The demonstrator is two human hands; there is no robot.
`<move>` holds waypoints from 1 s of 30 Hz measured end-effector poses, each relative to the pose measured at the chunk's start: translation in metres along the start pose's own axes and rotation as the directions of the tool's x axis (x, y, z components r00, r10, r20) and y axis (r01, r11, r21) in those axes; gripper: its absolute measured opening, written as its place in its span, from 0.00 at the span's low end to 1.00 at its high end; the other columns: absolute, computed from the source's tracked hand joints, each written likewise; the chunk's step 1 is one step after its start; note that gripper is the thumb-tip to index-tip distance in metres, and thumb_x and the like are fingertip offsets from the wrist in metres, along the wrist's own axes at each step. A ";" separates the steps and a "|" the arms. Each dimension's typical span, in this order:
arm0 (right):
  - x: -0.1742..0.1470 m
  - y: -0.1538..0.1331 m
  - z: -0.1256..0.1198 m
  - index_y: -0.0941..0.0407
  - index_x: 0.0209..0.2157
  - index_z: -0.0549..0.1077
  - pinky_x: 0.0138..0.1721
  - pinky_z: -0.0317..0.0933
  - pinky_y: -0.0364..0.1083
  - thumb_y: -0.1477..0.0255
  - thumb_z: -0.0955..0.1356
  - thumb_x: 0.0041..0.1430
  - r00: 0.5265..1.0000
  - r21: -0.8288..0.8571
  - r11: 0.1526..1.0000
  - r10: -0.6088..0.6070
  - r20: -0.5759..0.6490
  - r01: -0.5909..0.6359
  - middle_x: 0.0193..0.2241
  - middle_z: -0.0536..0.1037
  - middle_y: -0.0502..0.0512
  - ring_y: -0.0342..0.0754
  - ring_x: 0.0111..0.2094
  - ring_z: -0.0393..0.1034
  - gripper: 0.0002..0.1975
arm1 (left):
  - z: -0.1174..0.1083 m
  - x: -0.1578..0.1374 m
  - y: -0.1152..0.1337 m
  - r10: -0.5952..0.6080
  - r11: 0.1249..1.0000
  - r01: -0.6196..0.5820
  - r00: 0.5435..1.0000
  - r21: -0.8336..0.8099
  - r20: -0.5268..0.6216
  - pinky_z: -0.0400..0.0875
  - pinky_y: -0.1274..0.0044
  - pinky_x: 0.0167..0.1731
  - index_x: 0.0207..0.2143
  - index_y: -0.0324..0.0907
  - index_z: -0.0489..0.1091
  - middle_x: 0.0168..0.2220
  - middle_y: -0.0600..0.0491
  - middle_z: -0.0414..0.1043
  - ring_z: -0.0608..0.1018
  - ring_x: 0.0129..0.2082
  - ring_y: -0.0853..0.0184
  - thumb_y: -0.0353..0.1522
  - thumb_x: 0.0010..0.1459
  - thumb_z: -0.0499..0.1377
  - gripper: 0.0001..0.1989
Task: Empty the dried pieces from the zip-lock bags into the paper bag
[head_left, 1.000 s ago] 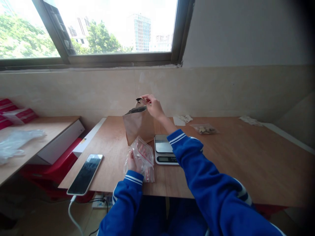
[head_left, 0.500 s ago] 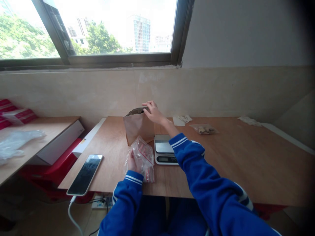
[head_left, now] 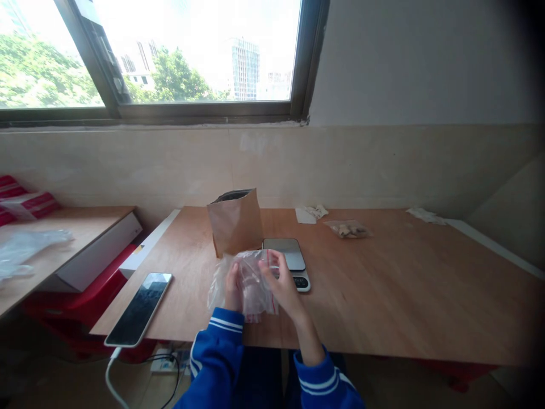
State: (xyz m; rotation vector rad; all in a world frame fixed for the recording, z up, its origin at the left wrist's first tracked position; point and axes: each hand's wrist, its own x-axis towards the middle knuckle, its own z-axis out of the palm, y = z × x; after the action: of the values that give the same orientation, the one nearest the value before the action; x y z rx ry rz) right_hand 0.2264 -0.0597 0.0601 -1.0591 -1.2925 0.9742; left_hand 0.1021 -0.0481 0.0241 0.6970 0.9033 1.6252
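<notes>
Clear zip-lock bags (head_left: 251, 281) with red seal lines are between my hands, near the table's front edge. My left hand (head_left: 233, 288) is closed on their left side. Fingers of my right hand (head_left: 281, 281) pinch the right side by a red seal line. Just behind the bags stands an upright brown paper bag (head_left: 236, 221), its top open and its inside dark. A digital kitchen scale (head_left: 287, 254) lies behind my right hand, which hides part of its display.
A phone (head_left: 139, 309) on a white cable lies at the table's left. Toward the back right are a clear bag of small tan pieces (head_left: 349, 229) and crumpled white paper (head_left: 311, 213). A second table (head_left: 97, 216) at left holds clear plastic (head_left: 29, 250) and pink packs (head_left: 28, 201).
My right hand has come down from the paper bag's top edge to the zip-lock bags and taken hold of them. The paper bag stays standing. The view has shifted slightly.
</notes>
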 end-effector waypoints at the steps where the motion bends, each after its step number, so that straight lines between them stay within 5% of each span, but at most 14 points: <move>1: -0.002 0.001 -0.003 0.54 0.45 0.68 0.48 0.62 0.50 0.59 0.66 0.57 0.998 0.034 0.999 0.022 -0.056 -0.020 0.44 0.74 0.56 0.50 0.45 0.68 0.18 | 0.003 -0.005 0.004 0.017 0.999 -0.019 0.999 0.042 0.044 0.75 0.71 0.38 0.49 0.40 0.70 0.44 0.46 0.76 0.78 0.43 0.57 0.41 0.53 0.59 0.22; 6: 0.000 -0.002 -0.022 0.55 0.35 0.74 0.35 0.64 0.47 0.58 0.70 0.51 0.965 0.125 0.988 0.117 -0.236 -0.090 0.33 0.77 0.56 0.50 0.33 0.70 0.16 | 0.018 -0.023 0.028 -0.012 0.972 -0.019 0.991 0.233 0.133 0.75 0.74 0.25 0.50 0.43 0.68 0.38 0.48 0.77 0.80 0.28 0.63 0.42 0.53 0.60 0.23; 14: -0.003 0.001 -0.028 0.54 0.42 0.73 0.35 0.64 0.48 0.55 0.67 0.52 0.885 0.128 0.991 0.097 -0.456 -0.043 0.40 0.76 0.59 0.50 0.35 0.69 0.21 | 0.008 -0.042 0.040 -0.190 0.831 0.074 0.969 0.551 0.157 0.68 0.82 0.19 0.42 0.42 0.72 0.34 0.50 0.73 0.75 0.29 0.68 0.44 0.51 0.61 0.20; 16: -0.003 0.003 -0.028 0.54 0.43 0.72 0.37 0.64 0.48 0.55 0.67 0.52 0.913 0.138 0.989 0.100 -0.396 -0.049 0.43 0.76 0.59 0.51 0.37 0.70 0.21 | 0.003 -0.044 0.037 -0.199 0.803 0.056 0.964 0.594 0.178 0.66 0.83 0.20 0.41 0.40 0.72 0.31 0.52 0.72 0.73 0.26 0.70 0.42 0.49 0.63 0.19; 20: -0.008 0.003 -0.023 0.53 0.49 0.68 0.40 0.65 0.47 0.56 0.70 0.48 0.969 0.165 0.980 0.147 -0.200 -0.115 0.50 0.71 0.59 0.51 0.43 0.69 0.28 | 0.000 -0.043 0.032 -0.002 0.839 -0.067 0.992 0.540 0.126 0.67 0.81 0.23 0.37 0.39 0.70 0.27 0.54 0.70 0.73 0.24 0.71 0.41 0.52 0.61 0.16; 23: -0.014 0.005 -0.018 0.51 0.51 0.65 0.38 0.67 0.46 0.57 0.73 0.44 0.961 0.203 0.943 0.274 -0.030 -0.262 0.52 0.68 0.59 0.50 0.42 0.70 0.32 | 0.001 -0.041 0.033 0.103 0.857 -0.115 0.993 0.502 0.052 0.65 0.82 0.20 0.39 0.41 0.68 0.26 0.57 0.67 0.71 0.22 0.73 0.42 0.54 0.59 0.16; 27: -0.020 0.008 -0.016 0.57 0.40 0.70 0.30 0.66 0.44 0.56 0.73 0.43 0.895 0.237 0.876 0.357 0.267 -0.421 0.37 0.74 0.56 0.47 0.33 0.71 0.25 | 0.002 -0.043 0.037 0.154 0.877 -0.146 0.988 0.457 0.018 0.61 0.84 0.18 0.41 0.42 0.68 0.24 0.59 0.65 0.67 0.19 0.76 0.45 0.55 0.57 0.17; 30: -0.020 0.008 -0.018 0.59 0.31 0.71 0.25 0.62 0.41 0.55 0.73 0.43 0.874 0.272 0.861 0.321 0.365 -0.429 0.25 0.72 0.49 0.42 0.24 0.66 0.22 | 0.001 -0.044 0.041 0.166 0.889 -0.143 0.986 0.435 -0.016 0.54 0.85 0.14 0.39 0.42 0.67 0.19 0.61 0.60 0.61 0.15 0.78 0.48 0.54 0.57 0.19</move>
State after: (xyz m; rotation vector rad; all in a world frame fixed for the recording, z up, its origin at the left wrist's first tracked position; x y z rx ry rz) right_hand 0.2438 -0.0785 0.0472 -0.9236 -1.1133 1.6620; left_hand 0.0911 -0.0954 0.0598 1.0592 1.2973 1.5999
